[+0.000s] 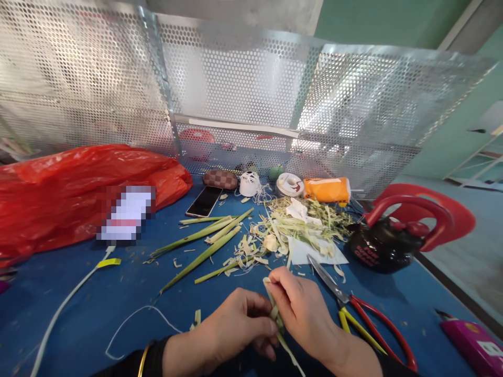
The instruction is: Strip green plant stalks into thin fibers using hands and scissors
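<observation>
My left hand (228, 330) and my right hand (306, 314) are close together at the front of the blue table. Both are closed on a pale green plant strip (290, 353), which is pinched between the fingers, with its tail hanging below them. Part of the strip is hidden by the fingers. A white thread (131, 315) curves over the table to the left of my left hand. Beyond the hands lie several long green leaf pieces (202, 257) and a pile of pale trimmings (281, 230). Scissors with red handles (377, 312) rest beside my right hand, over a yellow-handled tool (359, 327).
At left are a red plastic bag (78, 180), a blurred bright screen (128, 212) and a white cable (65, 303). A phone (204, 202), tape roll (290, 185) and orange packet (327, 189) sit behind. A dark kettle (387, 243) stands right; a perforated metal screen (236, 73) borders the back.
</observation>
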A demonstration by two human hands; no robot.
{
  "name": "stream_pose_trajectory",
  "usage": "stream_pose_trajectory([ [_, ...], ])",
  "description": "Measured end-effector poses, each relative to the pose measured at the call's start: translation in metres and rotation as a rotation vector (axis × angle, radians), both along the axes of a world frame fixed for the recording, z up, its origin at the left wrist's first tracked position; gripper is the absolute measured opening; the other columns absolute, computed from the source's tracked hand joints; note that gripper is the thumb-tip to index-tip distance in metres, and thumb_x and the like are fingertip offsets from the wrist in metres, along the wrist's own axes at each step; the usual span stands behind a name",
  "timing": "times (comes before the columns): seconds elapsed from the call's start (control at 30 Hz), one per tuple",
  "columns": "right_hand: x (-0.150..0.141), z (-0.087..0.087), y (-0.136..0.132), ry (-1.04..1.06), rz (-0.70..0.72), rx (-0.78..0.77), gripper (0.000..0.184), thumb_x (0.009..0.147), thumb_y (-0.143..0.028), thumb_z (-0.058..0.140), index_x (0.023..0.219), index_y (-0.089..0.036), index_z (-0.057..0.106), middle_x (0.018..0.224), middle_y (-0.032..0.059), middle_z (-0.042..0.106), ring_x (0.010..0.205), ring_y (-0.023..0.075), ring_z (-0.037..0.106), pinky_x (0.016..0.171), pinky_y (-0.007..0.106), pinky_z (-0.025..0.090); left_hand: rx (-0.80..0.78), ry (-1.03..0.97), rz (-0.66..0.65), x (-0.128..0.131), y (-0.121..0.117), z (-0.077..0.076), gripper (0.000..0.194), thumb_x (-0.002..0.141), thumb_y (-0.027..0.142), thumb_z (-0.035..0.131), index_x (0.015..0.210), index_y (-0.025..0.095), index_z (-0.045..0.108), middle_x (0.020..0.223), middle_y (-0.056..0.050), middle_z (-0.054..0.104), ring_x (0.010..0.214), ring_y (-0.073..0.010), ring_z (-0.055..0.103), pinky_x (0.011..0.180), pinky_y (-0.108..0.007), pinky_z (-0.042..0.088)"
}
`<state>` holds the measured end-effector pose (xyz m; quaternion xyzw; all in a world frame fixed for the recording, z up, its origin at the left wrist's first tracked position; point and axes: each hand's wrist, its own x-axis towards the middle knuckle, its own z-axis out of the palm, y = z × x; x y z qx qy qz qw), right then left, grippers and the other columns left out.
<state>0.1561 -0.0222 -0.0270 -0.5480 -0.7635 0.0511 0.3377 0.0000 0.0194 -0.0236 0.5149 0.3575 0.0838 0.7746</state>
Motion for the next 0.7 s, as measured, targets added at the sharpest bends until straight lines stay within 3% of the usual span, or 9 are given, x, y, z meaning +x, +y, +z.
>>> stream_pose_trajectory([
  [0.17,-0.0004,-0.0019,0.0006,0.067,0.027,-0.087,0.011,0.095,-0.022,0.040,0.086,-0.022,0.046,0.060,-0.0052,0.048,0.049,0.0109,0.048,0.050,0.022,0.033,-0.060,0.000,0.034,-0.0023,-0.0032,0.0036,0.017,0.061,0.028,0.065,0.070,0.014,0.063,0.055,0.001,0.061,0.046,-0.0104,0.058,0.053,-0.023,0.048],
  [0.37,0.0003,0.0036,0.0034,0.270,-0.020,-0.279,0.022,0.091,-0.023,0.050,0.070,-0.022,0.044,0.062,-0.0046,0.045,0.058,0.0113,0.044,0.055,0.022,0.036,-0.043,0.017,0.011,-0.0022,-0.0035,0.0027,0.017,0.057,0.026,0.073,0.059,0.013,0.062,0.049,0.002,0.058,0.043,-0.0097,0.055,0.051,-0.023,0.048],
  [0.53,-0.0026,0.0062,0.0047,0.308,-0.009,-0.221,0.022,0.088,-0.021,0.054,0.067,-0.021,0.048,0.067,-0.0029,0.049,0.062,0.0121,0.049,0.059,0.023,0.039,-0.074,-0.005,-0.007,-0.0041,-0.0040,0.0000,0.023,0.057,0.030,0.076,0.056,0.013,0.060,0.047,0.003,0.057,0.046,-0.0113,0.058,0.055,-0.025,0.050],
  [0.7,0.0000,0.0017,0.0050,0.307,0.022,-0.151,0.015,0.088,-0.020,0.055,0.073,-0.021,0.057,0.073,-0.0003,0.058,0.072,0.0152,0.056,0.069,0.028,0.045,-0.091,-0.011,-0.014,-0.0035,-0.0053,0.0046,0.021,0.063,0.032,0.073,0.065,0.013,0.067,0.048,0.002,0.058,0.044,-0.0100,0.056,0.052,-0.023,0.046],
])
